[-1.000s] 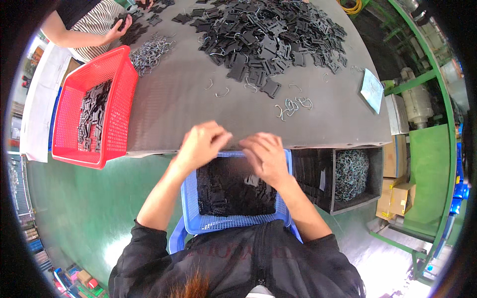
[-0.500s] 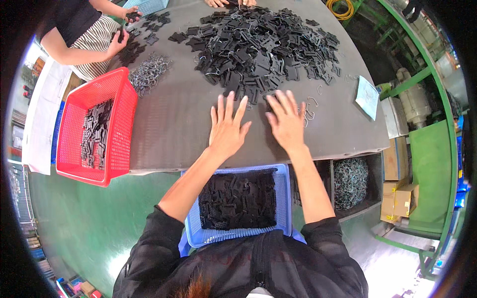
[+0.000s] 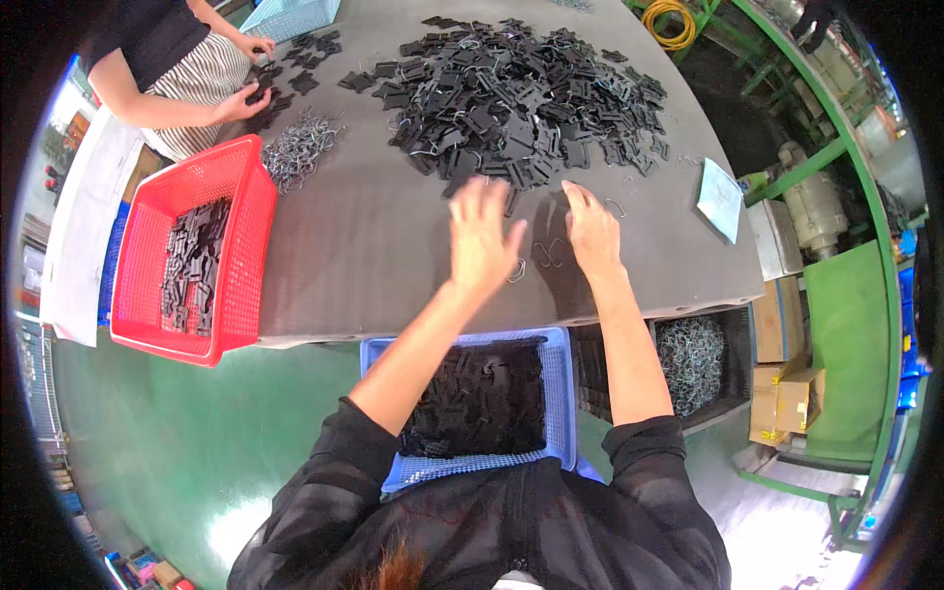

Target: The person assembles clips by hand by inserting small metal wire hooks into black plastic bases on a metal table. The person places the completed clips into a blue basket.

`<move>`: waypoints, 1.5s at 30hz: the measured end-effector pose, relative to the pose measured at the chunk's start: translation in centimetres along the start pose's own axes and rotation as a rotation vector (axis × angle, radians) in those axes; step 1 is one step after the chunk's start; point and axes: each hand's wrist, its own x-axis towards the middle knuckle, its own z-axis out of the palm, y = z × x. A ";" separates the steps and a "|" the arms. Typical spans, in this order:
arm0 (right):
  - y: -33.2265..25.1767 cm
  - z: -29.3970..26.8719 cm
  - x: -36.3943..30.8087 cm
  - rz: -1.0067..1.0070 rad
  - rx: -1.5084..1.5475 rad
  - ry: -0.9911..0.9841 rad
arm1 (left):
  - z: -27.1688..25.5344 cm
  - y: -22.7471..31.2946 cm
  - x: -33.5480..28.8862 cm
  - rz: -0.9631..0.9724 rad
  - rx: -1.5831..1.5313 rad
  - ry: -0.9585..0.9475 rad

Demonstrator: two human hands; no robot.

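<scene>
A large heap of flat black plastic parts (image 3: 521, 108) with metal hooks among them covers the far middle of the grey table (image 3: 344, 256). My left hand (image 3: 480, 236) is over the heap's near edge, fingers stretched forward and slightly blurred, thumb apart. To its right, my right hand (image 3: 594, 234) is turned on its side above the tabletop, fingers extended, with nothing visible in it. Several loose wire hooks (image 3: 548, 253) lie between my hands. Another hook (image 3: 617, 207) lies just right of my right fingertips. Below, a blue basket (image 3: 560, 393) with black parts sits at my lap.
A red basket (image 3: 246, 231) of black parts stands at the left beside a hook pile (image 3: 298, 147). A co-worker (image 3: 147, 69) handles black parts there. Under the table's right side is a bin of hooks (image 3: 690, 364). A light-blue sheet (image 3: 720, 200) lies at the right edge.
My left hand has moved right, and my right hand has shifted right and turned on its side. Hooks now show between them. A person's hands at the far edge have left view.
</scene>
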 end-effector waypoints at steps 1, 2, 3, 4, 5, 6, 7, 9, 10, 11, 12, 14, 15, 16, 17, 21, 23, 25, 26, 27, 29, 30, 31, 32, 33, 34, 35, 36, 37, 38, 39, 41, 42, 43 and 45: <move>0.2 0.1 0.5 0.002 -0.007 0.088 | 0.1 -0.4 1.0 -0.085 0.042 0.028; 0.0 -0.1 1.1 0.032 0.023 0.117 | 0.1 -0.8 1.8 -0.172 0.087 0.053; -0.3 -0.1 1.7 0.062 0.053 0.146 | 0.3 -1.2 2.3 -0.213 0.169 0.004; -0.8 -0.1 2.2 0.091 0.083 0.175 | 0.5 -1.4 2.2 -0.208 0.210 -0.019; -1.3 0.3 2.5 0.063 0.205 0.289 | 0.8 -1.5 2.3 -0.196 0.249 -0.046; -1.7 0.4 2.7 0.084 0.219 0.260 | 1.0 -1.6 2.3 -0.185 0.288 -0.072; -2.0 0.5 2.8 0.104 0.233 0.231 | 0.9 -1.8 2.3 -0.131 0.368 -0.081; -3.5 0.7 2.8 0.124 0.289 0.195 | -0.4 -3.0 1.0 -0.060 0.406 -0.138; -4.0 0.4 2.4 0.126 0.365 0.161 | -1.1 -3.5 0.3 -0.024 0.423 -0.167; -4.9 -0.2 1.7 0.128 0.446 0.123 | -2.4 -3.8 -0.7 0.018 0.386 -0.133; -5.9 -1.0 0.8 0.137 0.523 0.085 | -3.8 -3.9 -1.7 0.031 0.346 -0.157; -8.3 -2.5 -1.9 0.083 0.638 -0.075 | -6.6 -3.9 -3.6 0.057 0.258 -0.203; -9.4 -3.3 -3.4 0.084 0.681 -0.212 | -7.9 -3.7 -4.6 0.068 0.208 -0.236; -10.2 -4.2 -4.7 0.019 0.718 -0.354 | -9.0 -3.3 -5.7 0.081 0.155 -0.268; -10.2 -4.2 -6.0 -0.043 0.698 -0.422 | -10.2 -2.5 -6.5 0.102 0.107 -0.285; -8.7 -2.9 -6.5 -0.303 0.107 -0.037 | -13.1 0.7 -9.5 0.124 -0.082 -0.389; -5.9 -0.6 -5.8 -0.237 -0.011 -0.095 | -13.4 2.9 -9.4 0.115 -0.118 -0.389; -2.9 0.4 -3.7 -0.144 -0.118 -0.004 | -13.2 3.6 -8.7 0.103 -0.130 -0.358; -1.0 0.9 -2.5 -0.094 -0.177 0.037 | -13.1 3.4 -8.5 0.084 -0.130 -0.331; 1.5 1.4 -1.5 -0.015 -0.217 0.074 | -12.8 3.3 -8.0 0.073 -0.134 -0.307; 5.5 1.1 0.3 0.193 -0.285 -0.032 | -12.0 2.9 -6.8 0.083 -0.145 -0.296; 7.8 0.8 0.4 0.229 -0.250 -0.036 | -11.4 2.6 -6.2 0.088 -0.152 -0.292; 9.7 0.5 0.3 0.262 -0.205 -0.044 | -10.8 2.4 -5.2 0.093 -0.160 -0.283; 10.5 0.1 -0.3 0.257 -0.210 -0.025 | -10.4 1.7 -4.4 0.088 -0.139 -0.263; 11.4 -0.7 -1.5 0.251 -0.226 -0.002 | -9.6 0.8 -3.5 0.085 -0.128 -0.237; 12.3 -1.8 -3.0 0.270 -0.256 0.014 | -8.6 -0.2 -2.3 0.086 -0.122 -0.208; 13.0 -2.7 -4.7 0.282 -0.282 0.024 | -7.8 -1.3 -1.3 0.089 -0.105 -0.181; 13.8 -3.7 -6.7 0.324 -0.308 0.016 | -6.9 -2.5 -0.2 0.092 -0.091 -0.156; 14.7 -4.9 -8.9 0.372 -0.336 0.009 | -5.9 -3.5 1.0 0.100 -0.081 -0.134; 15.2 -6.1 -11.0 0.392 -0.346 0.023 | -5.0 -4.5 2.4 0.128 -0.058 -0.093; 15.4 -7.5 -13.2 0.448 -0.387 0.023 | -4.0 -5.2 4.0 0.159 -0.041 -0.050; 16.3 -9.6 -16.8 0.515 -0.405 0.090 | -2.3 -6.1 7.2 0.152 -0.003 0.016; 16.1 -10.8 -17.9 0.529 -0.343 0.119 | -1.5 -6.5 8.7 0.115 0.015 0.040; 16.5 -11.3 -19.2 0.533 -0.374 0.170 | -0.4 -6.7 10.2 0.088 0.042 0.039; 16.3 -11.3 -19.4 0.586 -0.391 0.203 | 0.9 -7.5 12.3 0.024 0.144 -0.040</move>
